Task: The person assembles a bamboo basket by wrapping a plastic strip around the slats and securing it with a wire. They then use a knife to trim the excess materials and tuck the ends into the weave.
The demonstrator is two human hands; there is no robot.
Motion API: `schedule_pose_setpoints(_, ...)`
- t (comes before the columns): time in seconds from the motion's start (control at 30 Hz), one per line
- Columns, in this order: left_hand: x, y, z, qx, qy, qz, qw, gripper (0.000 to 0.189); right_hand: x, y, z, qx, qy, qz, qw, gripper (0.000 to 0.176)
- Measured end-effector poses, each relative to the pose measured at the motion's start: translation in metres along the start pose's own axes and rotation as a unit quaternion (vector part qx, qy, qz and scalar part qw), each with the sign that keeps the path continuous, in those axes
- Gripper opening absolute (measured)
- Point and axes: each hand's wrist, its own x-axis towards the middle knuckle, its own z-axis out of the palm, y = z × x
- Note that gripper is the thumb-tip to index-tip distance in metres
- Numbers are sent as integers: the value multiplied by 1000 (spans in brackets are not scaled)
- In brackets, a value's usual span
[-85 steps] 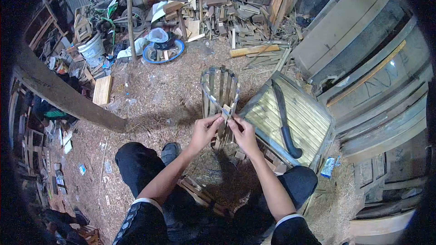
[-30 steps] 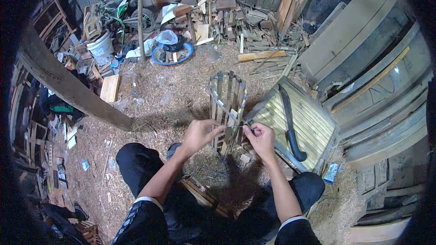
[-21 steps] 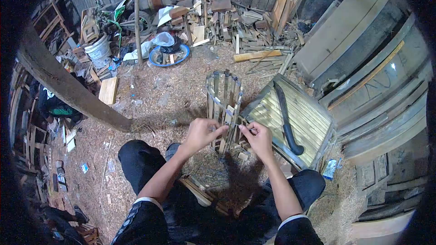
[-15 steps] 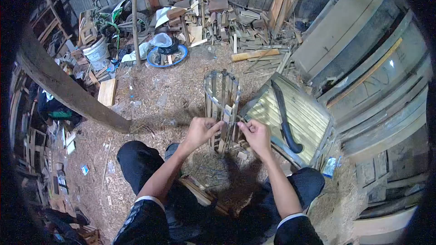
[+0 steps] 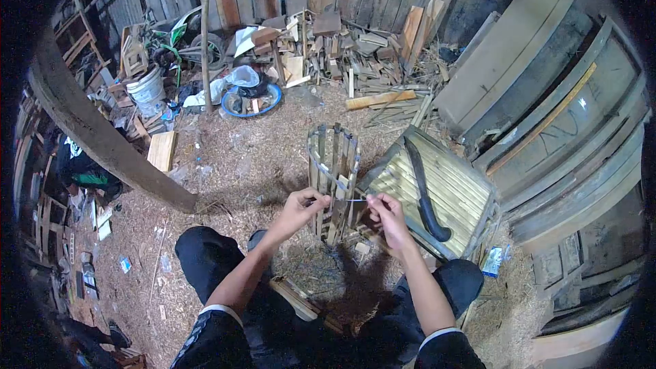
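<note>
A cylindrical frame of upright wooden slats with a ring near its top (image 5: 333,157) stands on the floor in front of me. A thin pale strand (image 5: 354,200) stretches between my hands across the frame's near side. My left hand (image 5: 301,210) pinches its left end beside the slats. To the right of the frame, my right hand (image 5: 387,217) pinches the other end. A machete (image 5: 425,198) with a dark handle lies on the slatted panel (image 5: 461,195) to the right.
A curved post (image 5: 113,140) leans at left. Behind are a blue-rimmed basin (image 5: 251,113), a white bucket (image 5: 146,90) and a heap of wood scraps (image 5: 355,48). Large boards (image 5: 502,55) stand at right. Shavings cover the floor (image 5: 225,171).
My hands have moved slightly lower, and the strand now shows taut between them. The camera view has tilted up a little, so the surroundings sit lower.
</note>
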Motion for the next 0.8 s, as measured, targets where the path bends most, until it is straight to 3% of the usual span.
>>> schedule_pose_setpoints(0.07, -3, 3, 3, -56, -18, -13, 998, 20, 2, 5, -1, 24, -12, -5, 1000, 14)
schedule_pose_setpoints(0.13, -3, 12, 14, -176, 22, 52, 983, 15, 2, 5, 8, 174, 3, -32, 984, 11)
schedule_pose_setpoints(0.3, -5, 8, 22, -279, 10, 10, 960, 22, -1, 7, 20, 246, -32, -39, 968, 9)
schedule_pose_setpoints(0.37, -4, 1, 25, -382, -8, 19, 924, 23, -3, 3, 25, 278, -70, -62, 956, 9)
schedule_pose_setpoints(0.5, -4, 2, 28, -356, -5, -2, 934, 21, 4, 9, 20, 249, -98, -71, 961, 11)
schedule_pose_setpoints(0.57, -1, 4, 21, -150, -15, 15, 988, 25, 4, 8, 19, -52, -48, -89, 994, 17)
schedule_pose_setpoints(0.6, 0, 7, 18, -149, -15, 14, 989, 25, 6, 9, 20, -50, -48, -88, 994, 17)
schedule_pose_setpoints(0.67, 3, 10, 14, -58, -4, 39, 998, 29, 10, 12, 20, -187, -52, -196, 961, 22)
schedule_pose_setpoints(0.7, 6, 9, 12, -57, -4, 38, 998, 29, 10, 9, 23, -191, -54, -215, 956, 23)
schedule_pose_setpoints(0.8, 11, 5, 10, -42, 17, 35, 998, 30, 9, 0, 23, -234, -65, -160, 957, 22)
